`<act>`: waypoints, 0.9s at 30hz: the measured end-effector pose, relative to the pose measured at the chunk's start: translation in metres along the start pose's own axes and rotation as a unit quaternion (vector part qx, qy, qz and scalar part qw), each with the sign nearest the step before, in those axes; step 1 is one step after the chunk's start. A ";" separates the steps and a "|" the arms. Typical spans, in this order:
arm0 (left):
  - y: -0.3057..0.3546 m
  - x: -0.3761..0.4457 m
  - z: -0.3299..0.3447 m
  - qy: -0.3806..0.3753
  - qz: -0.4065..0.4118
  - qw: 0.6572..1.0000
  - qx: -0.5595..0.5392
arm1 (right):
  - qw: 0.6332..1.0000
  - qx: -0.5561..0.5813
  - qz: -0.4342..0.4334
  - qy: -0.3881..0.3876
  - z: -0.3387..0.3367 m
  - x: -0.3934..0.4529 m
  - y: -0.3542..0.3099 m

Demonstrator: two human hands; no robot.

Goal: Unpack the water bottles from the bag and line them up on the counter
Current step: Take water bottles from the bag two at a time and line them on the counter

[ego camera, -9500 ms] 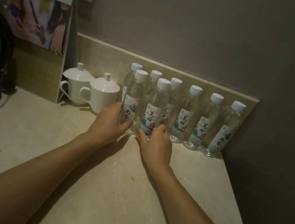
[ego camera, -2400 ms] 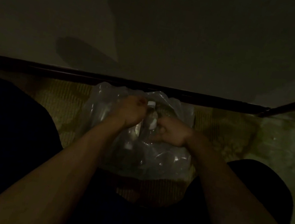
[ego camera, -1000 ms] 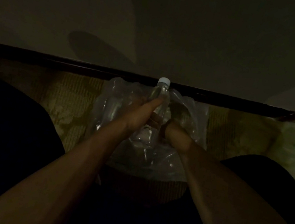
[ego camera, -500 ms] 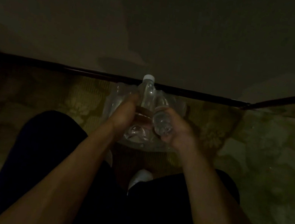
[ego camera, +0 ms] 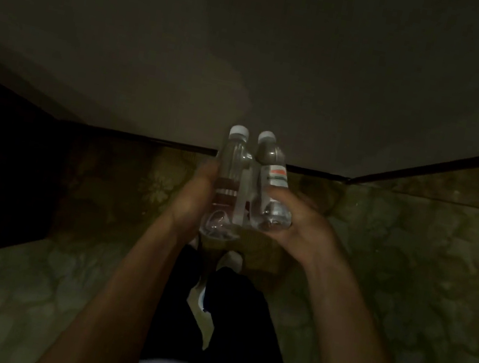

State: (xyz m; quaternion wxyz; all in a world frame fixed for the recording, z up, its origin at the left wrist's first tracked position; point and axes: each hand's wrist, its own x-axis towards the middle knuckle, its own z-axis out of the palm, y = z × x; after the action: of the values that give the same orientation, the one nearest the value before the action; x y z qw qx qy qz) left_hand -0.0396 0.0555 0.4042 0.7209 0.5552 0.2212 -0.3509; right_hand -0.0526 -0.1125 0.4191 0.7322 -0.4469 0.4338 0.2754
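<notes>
Head view: two hands are holding two water bottles up over a dim patterned carpet [ego camera: 410,259].

Left hand [ego camera: 193,202] is wrapping around the left bottle [ego camera: 229,176], and right hand [ego camera: 297,226] is gripping the right bottle [ego camera: 272,187]; both bottles are touching side by side, white caps pointing far toward the wall [ego camera: 256,40]. Dark trousers [ego camera: 238,325] and light shoes [ego camera: 230,261] are showing below, near the viewer.

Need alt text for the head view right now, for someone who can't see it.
Left hand and right hand each hold a clear, white-capped water bottle, left bottle and right bottle, side by side above a dim patterned carpet.
</notes>
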 end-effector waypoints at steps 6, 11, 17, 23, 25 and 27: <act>0.073 -0.065 -0.007 -0.065 0.017 0.995 -0.078 | 0.981 -0.109 -0.133 -0.087 0.038 -0.073 -0.019; 0.102 -0.093 -0.008 -0.096 0.075 0.989 -0.078 | 0.969 -0.099 -0.201 -0.104 0.058 -0.091 -0.021; 0.100 -0.123 0.001 -0.090 0.131 0.979 -0.124 | 0.943 -0.119 -0.291 -0.111 0.074 -0.135 -0.030; 0.116 -0.171 0.012 -0.008 0.182 0.973 -0.139 | 0.918 -0.209 -0.309 -0.137 0.084 -0.180 -0.053; 0.118 -0.186 0.014 0.035 0.209 0.971 -0.114 | 0.908 -0.219 -0.325 -0.146 0.087 -0.189 -0.054; 0.121 -0.203 0.015 0.049 0.230 0.967 -0.096 | 0.900 -0.214 -0.340 -0.167 0.093 -0.199 -0.053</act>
State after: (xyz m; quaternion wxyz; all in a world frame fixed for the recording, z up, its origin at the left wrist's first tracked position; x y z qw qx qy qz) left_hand -0.0833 0.1104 0.6302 0.8201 0.5361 0.1557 -0.1254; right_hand -0.0687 -0.0562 0.6371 0.7297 -0.6607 0.0575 0.1662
